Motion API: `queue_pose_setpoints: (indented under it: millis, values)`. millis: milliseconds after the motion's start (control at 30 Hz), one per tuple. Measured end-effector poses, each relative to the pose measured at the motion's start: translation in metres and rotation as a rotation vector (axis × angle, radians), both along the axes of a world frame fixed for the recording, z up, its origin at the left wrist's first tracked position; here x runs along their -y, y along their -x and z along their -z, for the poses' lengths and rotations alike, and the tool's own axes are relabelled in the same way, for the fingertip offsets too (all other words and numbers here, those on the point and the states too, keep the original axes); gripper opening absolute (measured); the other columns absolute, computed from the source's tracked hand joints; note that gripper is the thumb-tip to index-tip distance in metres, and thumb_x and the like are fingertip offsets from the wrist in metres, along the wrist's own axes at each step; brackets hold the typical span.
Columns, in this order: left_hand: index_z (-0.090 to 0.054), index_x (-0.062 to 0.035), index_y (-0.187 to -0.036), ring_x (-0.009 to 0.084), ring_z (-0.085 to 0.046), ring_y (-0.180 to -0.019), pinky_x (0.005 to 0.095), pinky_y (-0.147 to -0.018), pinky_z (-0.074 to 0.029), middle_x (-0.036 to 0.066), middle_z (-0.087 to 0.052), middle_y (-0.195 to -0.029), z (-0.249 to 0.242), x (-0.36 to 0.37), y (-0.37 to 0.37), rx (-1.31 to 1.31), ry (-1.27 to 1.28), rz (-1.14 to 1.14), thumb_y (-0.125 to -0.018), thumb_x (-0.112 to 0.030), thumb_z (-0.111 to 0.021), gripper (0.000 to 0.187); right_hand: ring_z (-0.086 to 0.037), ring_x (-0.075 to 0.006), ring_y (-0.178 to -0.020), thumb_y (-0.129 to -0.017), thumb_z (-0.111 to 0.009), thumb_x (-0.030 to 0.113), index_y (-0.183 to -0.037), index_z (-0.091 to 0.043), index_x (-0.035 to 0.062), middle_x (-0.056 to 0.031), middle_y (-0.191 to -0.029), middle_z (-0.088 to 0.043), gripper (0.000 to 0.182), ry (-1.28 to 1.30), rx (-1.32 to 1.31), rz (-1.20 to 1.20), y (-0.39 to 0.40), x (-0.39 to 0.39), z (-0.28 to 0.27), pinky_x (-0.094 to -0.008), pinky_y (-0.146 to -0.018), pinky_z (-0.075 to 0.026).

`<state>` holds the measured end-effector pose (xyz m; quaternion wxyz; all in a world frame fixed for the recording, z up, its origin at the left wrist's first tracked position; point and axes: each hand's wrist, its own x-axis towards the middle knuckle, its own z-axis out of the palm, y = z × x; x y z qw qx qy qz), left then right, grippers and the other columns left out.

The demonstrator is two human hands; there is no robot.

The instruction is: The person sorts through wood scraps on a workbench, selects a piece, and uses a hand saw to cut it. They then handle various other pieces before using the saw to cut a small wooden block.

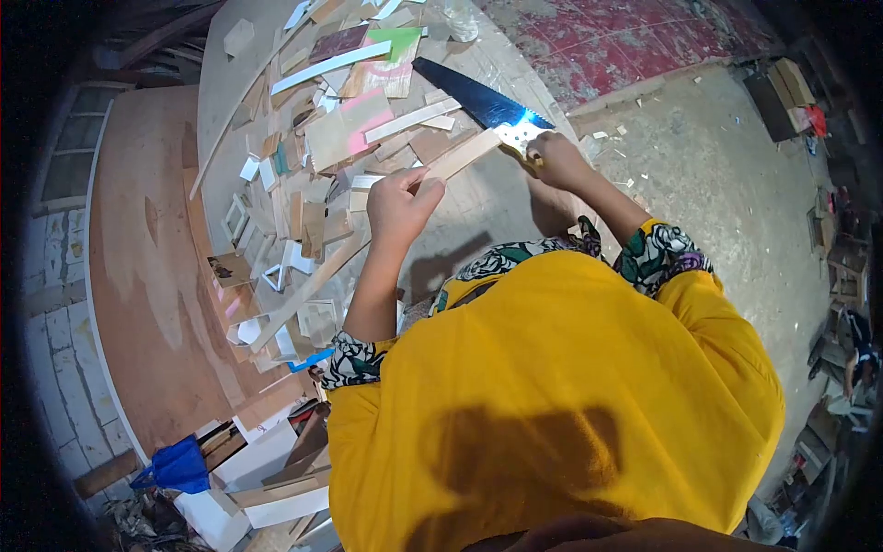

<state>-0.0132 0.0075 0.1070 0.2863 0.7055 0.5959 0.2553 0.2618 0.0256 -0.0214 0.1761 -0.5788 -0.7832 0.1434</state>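
Note:
My left hand (403,204) is closed on the near end of a flat, pale wood strip (467,155), thumb and fingers pinching it. The strip slants up to the right, and its far end meets the base of the saw blade near the handle. In my right hand (558,162) is the light handle of a hand saw (471,96), the fingers wrapped round it. The saw's dark blade points up and left over the wood scraps. Whether the blade touches the strip cannot be made out.
Many wood offcuts (340,129) cover the work table (221,87). A long thin strip (308,290) lies near my left forearm. Left stands a large brown board (138,248); a blue bag (179,465) is below it. A clear container (462,26) sits at the table's far edge.

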Motion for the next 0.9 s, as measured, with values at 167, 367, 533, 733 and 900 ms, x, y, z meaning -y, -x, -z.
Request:
queue_pose_setpoints:
  millis: [167, 367, 533, 733, 900]
  values:
    - [-0.066, -0.0014, -0.086, 0.0274, -0.061, -0.066, 0.0325, -0.062, -0.047, 0.016, -0.063, -0.073, -0.012, 0.006, -0.010, -0.166, -0.169, 0.079, -0.068, -0.026, -0.064, 0.031, -0.053, -0.0305, -0.090, -0.063, -0.060, 0.015, -0.088, -0.058, 0.0001, -0.0160, -0.090, -0.056, 0.029, 0.079, 0.301, -0.020, 0.017, 0.005, 0.032, -0.0396, -0.078, -0.044]
    - [-0.066, -0.0039, -0.079, 0.0278, -0.059, -0.069, 0.0345, -0.062, -0.046, 0.013, -0.060, -0.075, -0.024, 0.005, -0.027, -0.239, -0.326, 0.198, -0.067, -0.021, -0.064, 0.021, -0.055, -0.0316, -0.089, -0.067, -0.059, 0.016, -0.087, -0.059, 0.0016, -0.0169, -0.090, -0.056, 0.025, -0.084, 0.127, -0.101, -0.007, -0.001, 0.041, -0.0407, -0.075, -0.045]
    - [-0.066, -0.0057, -0.076, 0.0274, -0.057, -0.068, 0.0358, -0.060, -0.046, 0.012, -0.057, -0.074, -0.006, 0.009, -0.049, -0.148, -0.393, 0.324, -0.067, -0.020, -0.064, 0.018, -0.058, -0.0301, -0.084, -0.066, -0.062, 0.019, -0.097, -0.059, 0.0026, -0.0175, -0.091, -0.059, 0.035, -0.027, -0.441, 0.230, -0.041, 0.015, 0.019, -0.0377, -0.076, -0.045]
    - [-0.065, -0.0094, -0.074, 0.0272, -0.057, -0.064, 0.0390, -0.058, -0.046, 0.010, -0.053, -0.071, 0.044, 0.022, -0.081, -0.205, -0.348, 0.520, -0.069, -0.030, -0.061, 0.022, -0.053, -0.0121, -0.085, -0.072, -0.055, 0.006, -0.105, -0.053, 0.0033, -0.0025, -0.091, -0.056, 0.033, 0.184, -1.251, 0.418, -0.074, 0.117, -0.001, -0.0262, -0.079, -0.041]
    - [-0.065, -0.0092, -0.073, 0.0271, -0.056, -0.064, 0.0393, -0.057, -0.046, 0.009, -0.053, -0.074, 0.088, 0.022, -0.097, -0.116, -0.343, 0.595, -0.070, -0.031, -0.061, 0.022, -0.051, -0.0120, -0.083, -0.069, -0.051, 0.004, -0.098, -0.051, 0.0045, -0.0012, -0.083, -0.052, 0.029, 0.162, -1.319, 0.506, -0.089, 0.197, -0.017, -0.0235, -0.079, -0.038]
